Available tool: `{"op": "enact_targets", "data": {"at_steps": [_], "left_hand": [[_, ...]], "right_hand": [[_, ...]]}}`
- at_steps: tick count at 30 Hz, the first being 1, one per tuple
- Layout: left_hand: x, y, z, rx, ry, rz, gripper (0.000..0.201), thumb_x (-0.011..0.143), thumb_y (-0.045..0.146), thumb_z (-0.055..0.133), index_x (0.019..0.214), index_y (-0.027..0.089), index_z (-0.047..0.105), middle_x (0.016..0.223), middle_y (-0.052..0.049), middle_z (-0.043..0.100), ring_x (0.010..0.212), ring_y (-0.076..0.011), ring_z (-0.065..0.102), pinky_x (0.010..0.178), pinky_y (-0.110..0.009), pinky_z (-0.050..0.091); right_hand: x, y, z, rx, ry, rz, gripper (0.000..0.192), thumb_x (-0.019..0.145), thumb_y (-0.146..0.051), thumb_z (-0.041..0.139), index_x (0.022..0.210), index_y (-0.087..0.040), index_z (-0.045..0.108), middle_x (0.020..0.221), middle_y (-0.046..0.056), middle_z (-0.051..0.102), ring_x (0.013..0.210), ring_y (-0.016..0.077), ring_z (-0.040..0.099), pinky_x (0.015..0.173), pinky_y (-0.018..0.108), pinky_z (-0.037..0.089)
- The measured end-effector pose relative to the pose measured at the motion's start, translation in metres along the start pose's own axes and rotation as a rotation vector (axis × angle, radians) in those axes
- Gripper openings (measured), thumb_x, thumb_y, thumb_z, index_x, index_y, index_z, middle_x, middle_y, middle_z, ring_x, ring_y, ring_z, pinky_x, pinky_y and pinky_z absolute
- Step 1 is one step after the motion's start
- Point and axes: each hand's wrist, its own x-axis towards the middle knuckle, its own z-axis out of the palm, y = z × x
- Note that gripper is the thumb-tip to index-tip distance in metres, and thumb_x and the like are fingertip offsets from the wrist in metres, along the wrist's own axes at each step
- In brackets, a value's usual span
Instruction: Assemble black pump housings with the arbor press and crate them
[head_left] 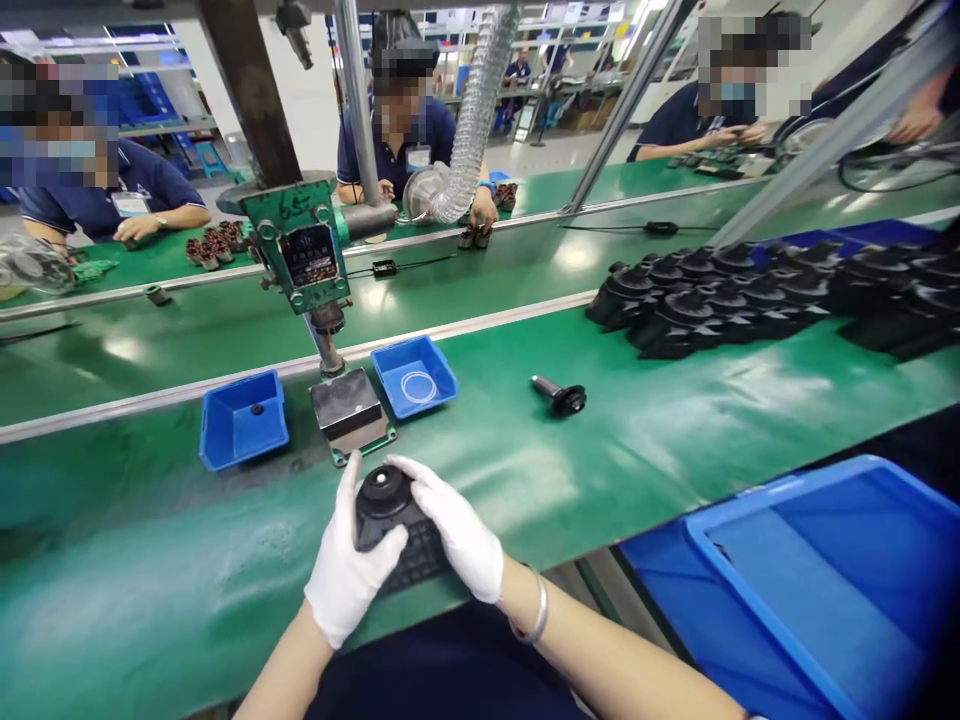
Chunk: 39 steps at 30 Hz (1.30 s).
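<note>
Only handwritten black marks on the green press head (289,205) show, perhaps reading "656"; its dark nameplate (308,255) and the workers' badges are too blurred to read.

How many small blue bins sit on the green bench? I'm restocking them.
2. One small blue bin sits left of the press base and holds a small dark part; the other small blue bin sits right of it and holds a clear ring.

Press block (349,412) stands between two bins (241,418).
</note>
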Motion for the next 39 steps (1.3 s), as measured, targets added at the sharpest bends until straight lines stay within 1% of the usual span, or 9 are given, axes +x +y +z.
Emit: {"op": "enact_targets", "data": {"at_steps": [5, 11, 14, 20, 26, 29, 31, 36, 39], "left_hand": [[-0.002, 0.03, -0.004, -0.346, -0.035, -0.29, 0.096, 0.076, 0.047, 0.07, 0.151, 0.017, 0.018, 0.145, -0.016, 0.048, 0.131, -0.0296, 0.049, 0.109, -0.043, 0.041], [-0.006, 0.039, -0.006, -0.418, -0.034, -0.36, 0.091, 0.077, 0.046, 0.07, 0.15, 0.016, 0.024, 0.15, -0.016, 0.042, 0.131, -0.0303, 0.049, 0.11, -0.044, 0.039], [-0.006, 0.031, -0.007, -0.313, -0.064, -0.271, 0.088, 0.081, 0.045, 0.064, 0.151, 0.017, 0.019, 0.149, -0.017, 0.043, 0.132, -0.0292, 0.049, 0.11, -0.045, 0.04], [0.001, -0.014, -0.001, 0.218, -0.027, 0.204, 0.104, 0.076, 0.029, 0.067, 0.153, 0.019, -0.002, 0.148, -0.019, 0.041, 0.135, -0.0306, 0.044, 0.115, -0.053, 0.031], [0.0, -0.029, 0.014, 0.126, 0.03, 0.218, 0.099, 0.079, 0.019, 0.059, 0.152, 0.021, -0.007, 0.149, -0.017, 0.039, 0.136, -0.0265, 0.044, 0.115, -0.049, 0.032], [-0.004, -0.029, 0.019, 0.101, 0.099, 0.208, 0.099, 0.075, 0.014, 0.058, 0.153, 0.024, -0.003, 0.151, -0.015, 0.037, 0.139, -0.0278, 0.039, 0.117, -0.05, 0.028], [-0.005, -0.029, 0.02, 0.089, 0.11, 0.204, 0.099, 0.074, 0.014, 0.059, 0.153, 0.024, -0.001, 0.151, -0.014, 0.038, 0.14, -0.0284, 0.038, 0.117, -0.049, 0.027], [-0.005, -0.027, 0.02, 0.051, 0.087, 0.172, 0.099, 0.075, 0.013, 0.058, 0.153, 0.022, -0.003, 0.152, -0.015, 0.037, 0.139, -0.027, 0.04, 0.117, -0.046, 0.029], [-0.004, -0.026, 0.02, 0.073, 0.102, 0.174, 0.1, 0.073, 0.012, 0.059, 0.153, 0.02, -0.002, 0.153, -0.016, 0.035, 0.14, -0.0278, 0.039, 0.117, -0.046, 0.029]], "right_hand": [[-0.004, -0.019, -0.001, 0.084, -0.001, 0.132, 0.05, 0.095, -0.056, 0.043, 0.131, -0.023, 0.054, 0.14, 0.007, 0.054, 0.13, 0.0215, 0.05, 0.116, 0.041, 0.033], [-0.008, -0.022, 0.001, -0.002, -0.003, 0.137, 0.051, 0.096, -0.057, 0.04, 0.132, -0.023, 0.053, 0.138, 0.007, 0.055, 0.13, 0.0221, 0.049, 0.117, 0.043, 0.032], [-0.007, -0.022, -0.003, 0.004, -0.016, 0.122, 0.05, 0.097, -0.055, 0.04, 0.132, -0.022, 0.053, 0.138, 0.008, 0.055, 0.129, 0.0215, 0.05, 0.116, 0.042, 0.033], [0.008, -0.016, -0.01, -0.109, -0.029, -0.096, 0.046, 0.096, -0.043, 0.05, 0.138, -0.025, 0.047, 0.144, 0.007, 0.05, 0.134, 0.0208, 0.046, 0.117, 0.042, 0.033], [0.004, -0.014, -0.024, -0.376, -0.05, -0.295, 0.044, 0.095, -0.045, 0.048, 0.133, -0.024, 0.056, 0.137, 0.007, 0.058, 0.132, 0.0249, 0.048, 0.117, 0.048, 0.031], [-0.004, -0.01, -0.042, -0.345, 0.263, -0.353, 0.044, 0.099, -0.048, 0.034, 0.105, -0.023, 0.07, 0.089, 0.008, 0.074, 0.099, 0.0259, 0.067, 0.101, 0.048, 0.047], [-0.003, -0.009, -0.045, -0.22, 0.445, -0.311, 0.048, 0.101, -0.046, 0.027, 0.101, -0.022, 0.068, 0.063, 0.004, 0.066, 0.07, 0.0227, 0.066, 0.083, 0.044, 0.055], [0.012, -0.011, -0.017, -0.269, 0.089, -0.303, 0.045, 0.093, -0.049, 0.05, 0.129, -0.022, 0.056, 0.111, 0.008, 0.07, 0.106, 0.0243, 0.063, 0.101, 0.041, 0.045], [0.002, -0.008, -0.021, -0.196, 0.219, -0.366, 0.034, 0.096, -0.046, 0.046, 0.088, -0.022, 0.068, 0.073, 0.003, 0.069, 0.072, 0.0196, 0.065, 0.09, 0.038, 0.05]]}}
